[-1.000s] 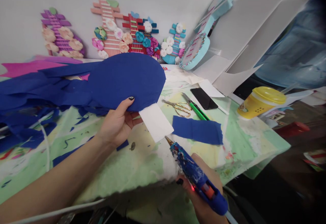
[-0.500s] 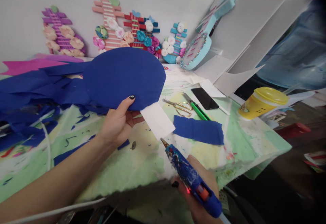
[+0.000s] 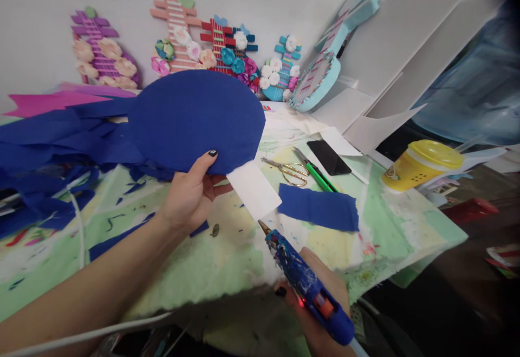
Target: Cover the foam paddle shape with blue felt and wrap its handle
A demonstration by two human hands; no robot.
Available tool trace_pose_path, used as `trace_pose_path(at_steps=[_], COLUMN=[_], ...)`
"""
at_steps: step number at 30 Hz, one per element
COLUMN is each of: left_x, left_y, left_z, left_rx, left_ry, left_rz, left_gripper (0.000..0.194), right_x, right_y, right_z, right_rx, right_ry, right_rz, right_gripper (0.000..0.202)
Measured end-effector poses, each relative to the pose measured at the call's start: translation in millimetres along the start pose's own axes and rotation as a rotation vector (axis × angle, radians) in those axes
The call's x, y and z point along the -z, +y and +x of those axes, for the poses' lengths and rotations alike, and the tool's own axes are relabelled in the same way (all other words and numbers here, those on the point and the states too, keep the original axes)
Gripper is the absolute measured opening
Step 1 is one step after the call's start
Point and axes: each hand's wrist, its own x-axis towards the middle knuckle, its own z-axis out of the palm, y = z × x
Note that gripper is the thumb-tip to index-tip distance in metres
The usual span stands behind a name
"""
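My left hand [image 3: 195,194] is closed on the lower edge of a blue-covered oval board [image 3: 199,118], thumb on its face and fingers behind. A white rectangular tab [image 3: 254,189] sticks out from the board's lower right edge. In my right hand [image 3: 320,292] is a blue hot glue gun [image 3: 306,284], its red light lit. The gun's metal tip is at the tab's lower corner; whether they touch I cannot tell. Just right of the tab, a blue strip [image 3: 319,208] lies flat on the table.
Gold-handled scissors [image 3: 294,173], a green utility knife [image 3: 320,177] and a black phone [image 3: 329,156] lie beyond the strip. A yellow lidded cup [image 3: 420,164] stands at the right. Blue scraps [image 3: 60,140] heap at the left. Decorated guitar shapes [image 3: 176,37] lean on the wall. A white cord [image 3: 93,335] crosses the front.
The view has shifted slightly, so most things sit a little further right. The oval board is tilted a bit differently. Both hands keep their holds, and the glue gun stays at the tab's corner.
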Motion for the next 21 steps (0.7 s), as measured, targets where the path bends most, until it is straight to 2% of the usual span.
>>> trace_pose_path(at_steps=[4,16,21], left_x=[-1.5,-2.4,-3.7], left_y=[-0.5,-6.8,-8.2], left_z=[-1.4,-2.9,-6.1], left_rx=[-0.014,-0.09,-0.094], left_ry=[0.015,-0.007,-0.003], left_rz=[0.025,0.187,0.222], left_gripper=[0.019,0.037,0.043], right_x=[1.1,-5.7,-10.0], right_y=[-0.1,4.1,3.1], right_z=[1.4,-1.0,-1.0], right_rx=[0.004,0.001,-0.044], right_ry=[0.0,0.019,0.038], right_rz=[0.003,-0.058,-0.027], right_gripper=[0.008,0.018,0.014])
